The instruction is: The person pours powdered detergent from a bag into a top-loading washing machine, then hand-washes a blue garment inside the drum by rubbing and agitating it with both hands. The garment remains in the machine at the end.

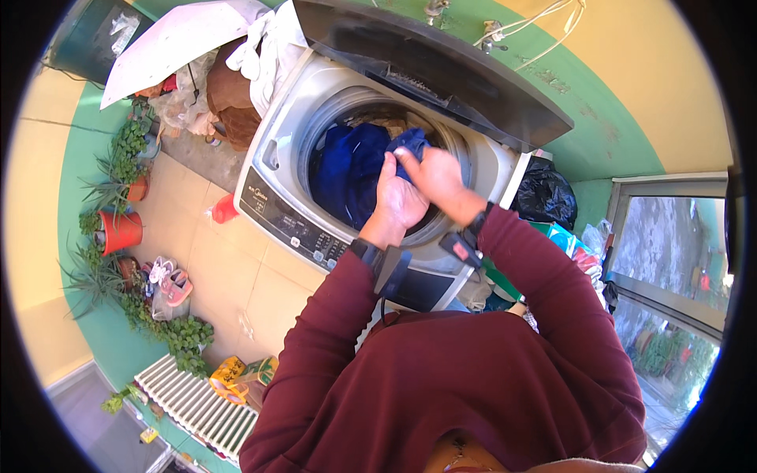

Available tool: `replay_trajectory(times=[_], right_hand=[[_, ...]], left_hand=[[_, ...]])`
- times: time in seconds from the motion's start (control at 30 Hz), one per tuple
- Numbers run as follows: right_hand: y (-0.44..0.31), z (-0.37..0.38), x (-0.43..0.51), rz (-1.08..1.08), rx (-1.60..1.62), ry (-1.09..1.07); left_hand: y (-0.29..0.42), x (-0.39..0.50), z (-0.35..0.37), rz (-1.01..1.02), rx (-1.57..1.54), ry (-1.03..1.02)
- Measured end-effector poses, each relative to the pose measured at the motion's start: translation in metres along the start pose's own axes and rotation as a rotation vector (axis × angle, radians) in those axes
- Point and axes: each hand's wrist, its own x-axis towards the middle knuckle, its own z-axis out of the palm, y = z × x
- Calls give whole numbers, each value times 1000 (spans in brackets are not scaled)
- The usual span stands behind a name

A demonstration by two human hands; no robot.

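Inside the drum of a top-loading Midea washing machine [278,139] lies a dark blue garment [355,156], bunched up. My right hand [442,177] grips a raised fold of the blue fabric over the drum's opening. Just beside it, my left hand [401,200] is turned partly palm up, its thumb raised and its fingers closing around the same fabric; the fingertips are hidden. Both wrists wear black straps with small devices. Behind the drum, the dark lid [437,74] stands raised. Some pale brown material [396,125] shows at the back of the drum.
Taps [492,36] and loose cords are on the wall behind the lid. A pale umbrella [171,44] and white cloth [260,65] sit at the machine's left. Potted plants [121,230] line the left wall, above a white radiator [195,396]. A black bag [545,192] stands at right.
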Motion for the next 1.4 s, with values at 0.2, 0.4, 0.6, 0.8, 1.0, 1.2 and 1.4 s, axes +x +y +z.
replay_trajectory(times=[0.2, 0.4, 0.6, 0.8, 1.0, 1.2, 1.4], right_hand=[[-5, -17, 3, 29, 27, 179], [-11, -20, -2, -146, 31, 25], [-9, -9, -1, 18, 9, -12], [-2, -2, 1, -61, 29, 104], [-6, -3, 2, -142, 101, 47], [-9, -10, 5, 7, 47, 92], [-7, -5, 4, -91, 45, 53]], left_hand=[[-3, 3, 1, 35, -64, 210], [0, 6, 0, -27, -73, 34], [3, 7, -6, 41, -70, 239], [4, 4, -7, 91, -123, 110], [10, 4, -3, 16, -55, 38], [11, 7, -11, 67, -49, 172], [10, 7, -13, 23, -27, 234]])
